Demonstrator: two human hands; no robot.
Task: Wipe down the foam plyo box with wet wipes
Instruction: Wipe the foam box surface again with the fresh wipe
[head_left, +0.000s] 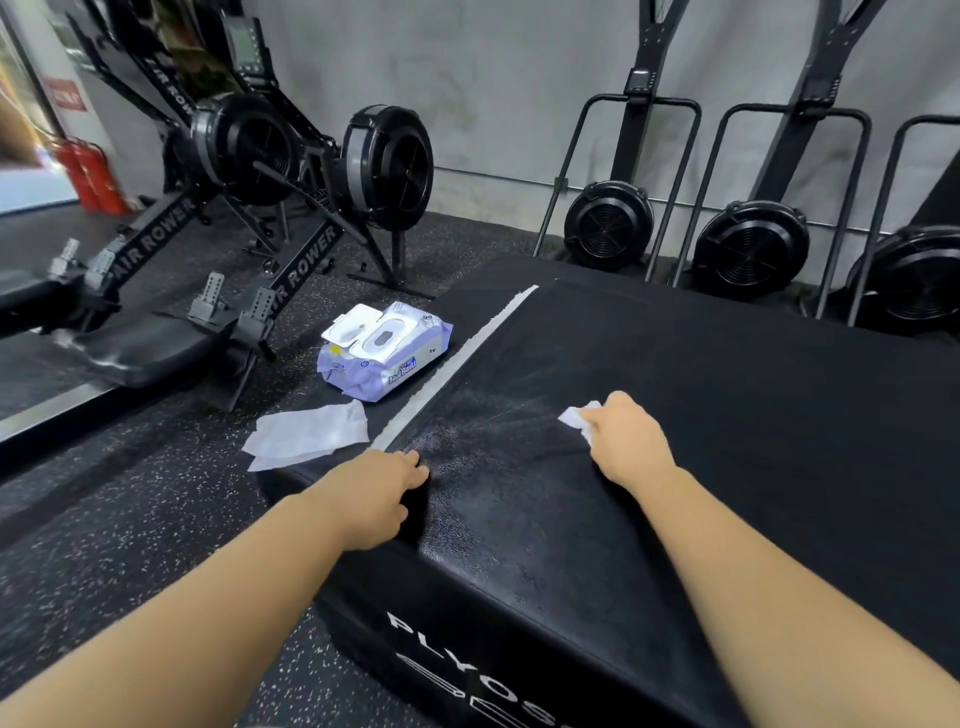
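Grey wall (519, 78) and black speckled floor (130, 519) make a gym room. Two air rowers (249, 150) stand in the upper left of the frame, and fan machines (608, 226) stand along the wall in the upper right. The black foam plyo box (701, 415) fills the centre and the lower right, with a white strip (467, 353) along its left edge.

The right hand (631, 439) grips a crumpled wet wipe (576, 418) and presses it on the top of the box. The left hand (382, 493) rests on the left edge of the box with relaxed fingers and holds nothing.

Left of the box, on a lower black pad (280, 483), lies a pack of wipes (387, 351) with its lid open. Near it lies a loose wipe (309, 436).
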